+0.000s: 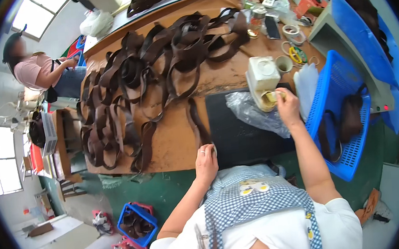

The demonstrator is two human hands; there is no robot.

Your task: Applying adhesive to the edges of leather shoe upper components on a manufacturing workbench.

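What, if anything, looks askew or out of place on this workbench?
The blue basket stands tilted at the bench's right edge, dark pieces sliding toward its low side. A crumpled clear plastic bag sprawls across the black mat. Nothing looks spilled.

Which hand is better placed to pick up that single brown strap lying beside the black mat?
Left, probably. The left hand rests at the black mat's near-left edge, right below the single brown strap. The right hand is across the mat, busy at a small container.
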